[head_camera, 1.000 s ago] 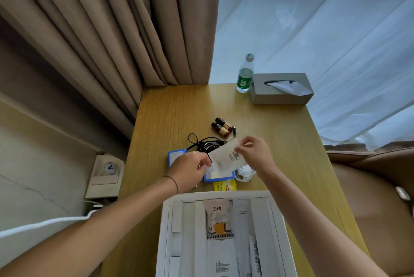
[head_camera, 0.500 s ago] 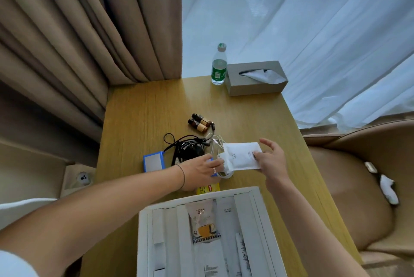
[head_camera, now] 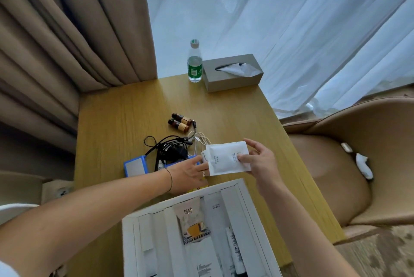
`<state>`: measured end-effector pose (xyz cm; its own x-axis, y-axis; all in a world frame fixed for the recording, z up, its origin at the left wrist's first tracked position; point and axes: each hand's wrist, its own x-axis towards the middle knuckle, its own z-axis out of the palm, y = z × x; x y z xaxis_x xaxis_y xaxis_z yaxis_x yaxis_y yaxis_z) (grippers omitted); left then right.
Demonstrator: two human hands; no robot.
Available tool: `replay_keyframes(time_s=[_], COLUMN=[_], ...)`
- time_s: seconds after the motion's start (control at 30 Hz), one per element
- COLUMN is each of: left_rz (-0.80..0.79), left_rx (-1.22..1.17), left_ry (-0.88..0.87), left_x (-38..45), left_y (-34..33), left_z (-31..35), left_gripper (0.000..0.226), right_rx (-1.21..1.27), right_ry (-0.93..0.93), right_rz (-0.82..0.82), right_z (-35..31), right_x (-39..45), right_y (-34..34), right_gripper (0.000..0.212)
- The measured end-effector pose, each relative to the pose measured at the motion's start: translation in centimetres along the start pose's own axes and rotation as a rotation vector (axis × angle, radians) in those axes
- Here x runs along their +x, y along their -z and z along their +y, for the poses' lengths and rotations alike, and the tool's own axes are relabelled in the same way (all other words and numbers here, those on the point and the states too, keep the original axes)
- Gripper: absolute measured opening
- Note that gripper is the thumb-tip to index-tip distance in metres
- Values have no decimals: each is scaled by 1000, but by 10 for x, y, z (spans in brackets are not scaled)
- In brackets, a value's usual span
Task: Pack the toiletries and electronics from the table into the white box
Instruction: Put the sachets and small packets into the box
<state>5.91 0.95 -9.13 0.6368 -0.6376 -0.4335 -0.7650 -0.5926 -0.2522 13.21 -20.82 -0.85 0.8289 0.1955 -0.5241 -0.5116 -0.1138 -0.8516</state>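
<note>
Fingers of the right hand (head_camera: 257, 162) pinch the right edge of a flat white sachet (head_camera: 227, 157), thumb on its face, holding it just above the wooden table (head_camera: 125, 124) at frame centre; the left hand (head_camera: 190, 170) lies low beside the sachet's left edge, fingers extended, and whether it grips anything cannot be told. The white box (head_camera: 253, 209), lower centre, stands open with a printed coffee sachet (head_camera: 193, 224) and white tubes already inside; judged rigid, unlikely to shift. The tangle of black cables and adapter (head_camera: 170, 147), centre left, is judged limp and snag-prone; gather it as one bundle. The blue-framed packet (head_camera: 135, 166), left of it, looks flat and light. The held sachet appears thin, pliable and light; an edge pinch suffices. The two amber vials (head_camera: 180, 121), above centre, are judged fragile and liable to roll; grasp each round the body.
</note>
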Motion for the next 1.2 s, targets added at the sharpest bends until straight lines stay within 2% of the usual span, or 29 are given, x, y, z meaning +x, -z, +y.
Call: replay_keyframes(time_s=[0.23, 0.33, 0.47, 0.57, 0.7, 0.9, 1.0, 1.13, 1.2], left_rz=[68, 155, 250, 312, 234, 208, 279, 256, 335], left_rx=[5, -40, -60, -64, 69, 64, -163, -825, -999], left_ry=[-14, -12, -8, -7, 28, 48, 164, 496, 653], left_x=[-4, -6, -3, 4, 17, 30, 28, 17, 8], left_y=[-6, -6, -1, 6, 3, -3, 1, 13, 23], left_z=[6, 2, 0, 1, 1, 3, 0, -9, -14], left_gripper=[64, 58, 64, 60, 32, 25, 19, 29, 22], right_rx=[52, 58, 86, 91, 101, 134, 154, 161, 121], right_ry=[-7, -12, -29, -39, -50, -55, -65, -41, 7], right_rz=[-36, -29, -15, -4, 21, 48, 37, -19, -32], right_z=[3, 5, 8, 9, 11, 8, 4, -2, -6], right_x=[-15, -16, -16, -17, -18, -24, -28, -38, -43], right_y=[3, 8, 16, 22, 31, 39, 37, 31, 28], right_gripper=[50, 47, 45, 45, 45, 41, 32, 18, 10])
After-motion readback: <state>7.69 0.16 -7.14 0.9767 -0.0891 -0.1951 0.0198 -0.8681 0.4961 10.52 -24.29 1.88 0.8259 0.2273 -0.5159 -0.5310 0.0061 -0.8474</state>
